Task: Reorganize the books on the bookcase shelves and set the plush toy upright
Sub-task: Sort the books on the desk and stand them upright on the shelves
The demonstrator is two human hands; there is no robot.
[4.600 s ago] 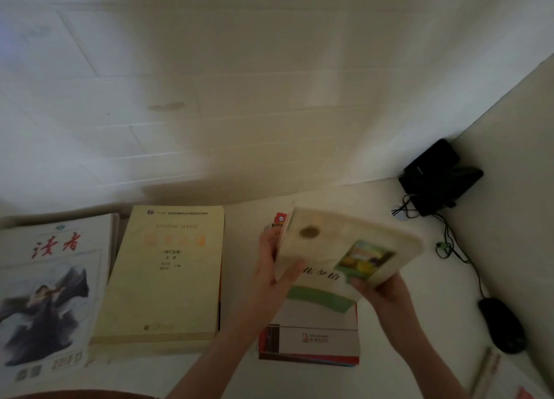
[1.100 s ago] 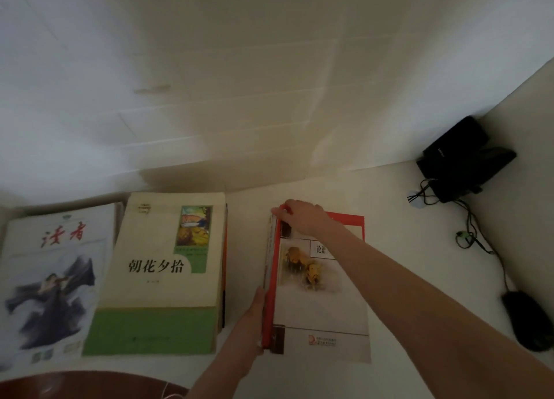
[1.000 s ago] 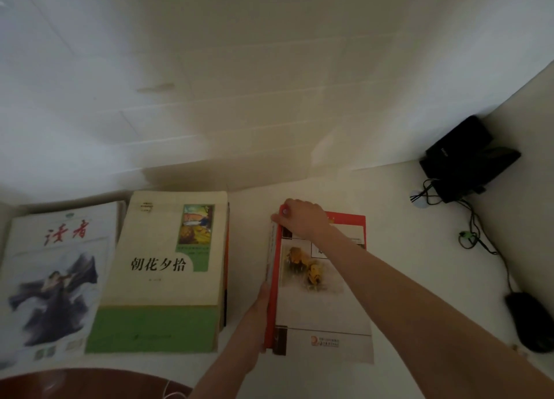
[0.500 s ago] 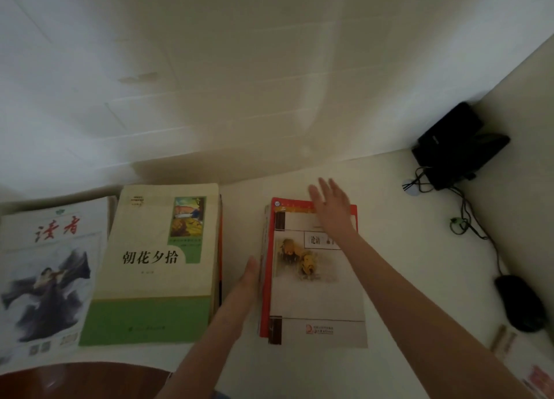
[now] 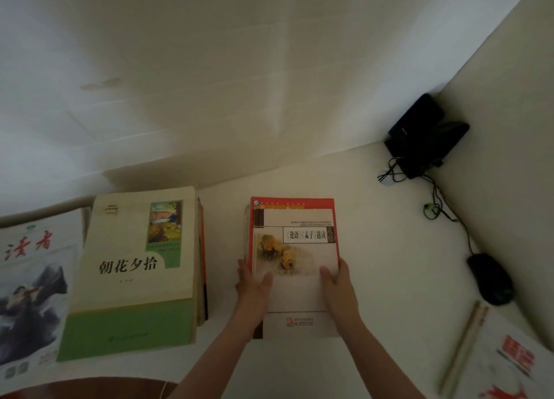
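1. head view: white shelf surface [image 5: 389, 263] set against a white wall, with a side wall on the right.
2. middle stack [image 5: 248, 236] of books lies flat near the centre. its top book [image 5: 299, 248] has a white cover with a red border, a faded painting and a boxed chinese title.
3. left hand [image 5: 253, 281] grips the stack's left side. thumb lies on the top cover, fingers run down the left edge.
4. right hand [image 5: 337, 281] grips the right side the same way, thumb on the cover and fingers over the right edge. both hands sit about halfway along the stack, forearms coming in from the bottom.
5. left of it, across a bare gap, a cream-and-green book [image 5: 132, 272] lies face up on another pile. orange and dark edges show under its right side.
6. far left: a magazine [image 5: 30, 293] with red title characters and a dark figure, just beside the cream-and-green book. its lower part is blurred.
7. back right corner: a black device [image 5: 425, 135], with cables [image 5: 434, 200] trailing forward to a black mouse [image 5: 490, 278] by the side wall.
8. bottom right: two pale sticks [image 5: 463, 344] lie side by side, next to a white booklet [image 5: 509, 359] with red print, blurred.
9. bottom left edge: a brown curved surface [image 5: 75, 388], can't tell what it is.
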